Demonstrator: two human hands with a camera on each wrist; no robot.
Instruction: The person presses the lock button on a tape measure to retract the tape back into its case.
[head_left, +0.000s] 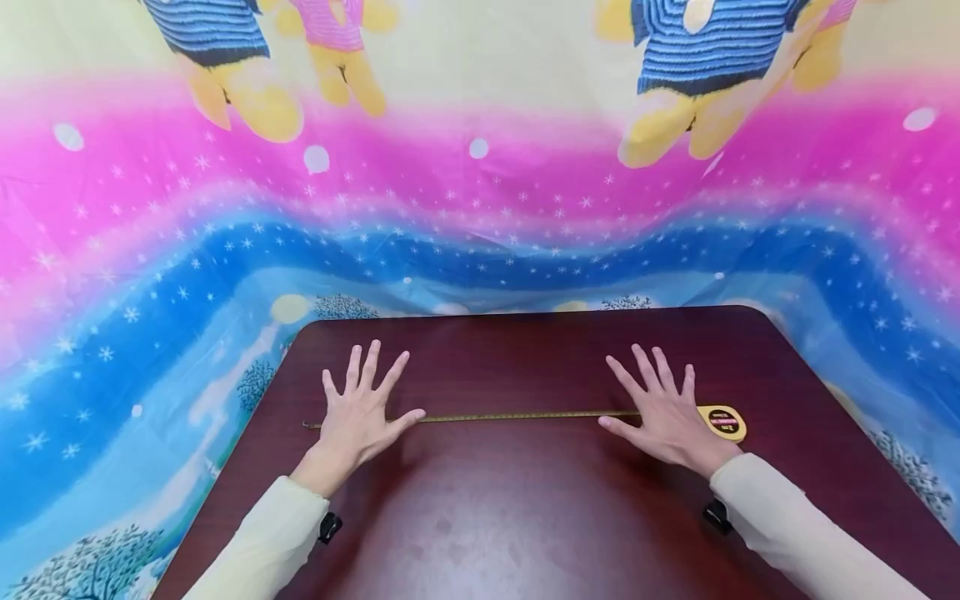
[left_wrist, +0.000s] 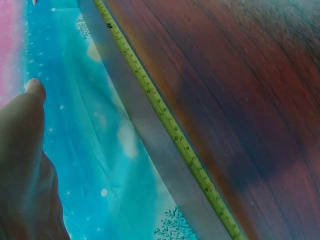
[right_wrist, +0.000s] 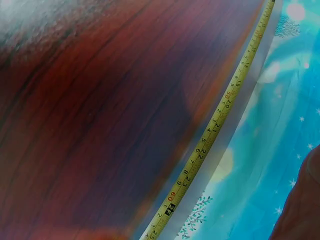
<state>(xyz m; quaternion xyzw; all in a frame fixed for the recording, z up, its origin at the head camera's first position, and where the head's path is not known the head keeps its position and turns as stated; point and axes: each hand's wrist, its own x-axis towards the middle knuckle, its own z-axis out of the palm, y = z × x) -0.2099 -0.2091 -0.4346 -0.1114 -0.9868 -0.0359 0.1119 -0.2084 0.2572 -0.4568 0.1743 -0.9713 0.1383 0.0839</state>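
Reddish-brown wood-grain tabletop [head_left: 480, 500], backed by snowflake-printed cloth [head_left: 480, 225], lies below the left hand [head_left: 358, 425] and right hand [head_left: 663, 427]; both are spread wide, digits apart, gripping nothing. A 2 m tape measure [head_left: 724, 423] sits just outside the right hand, its yellow blade [head_left: 517, 416] passing beneath both hands to the hook [head_left: 307, 426] just outside the left. Handling it well probably means steadying the case right-handed and guiding the hook left-handed, so the blade stays flat and cannot snap back.
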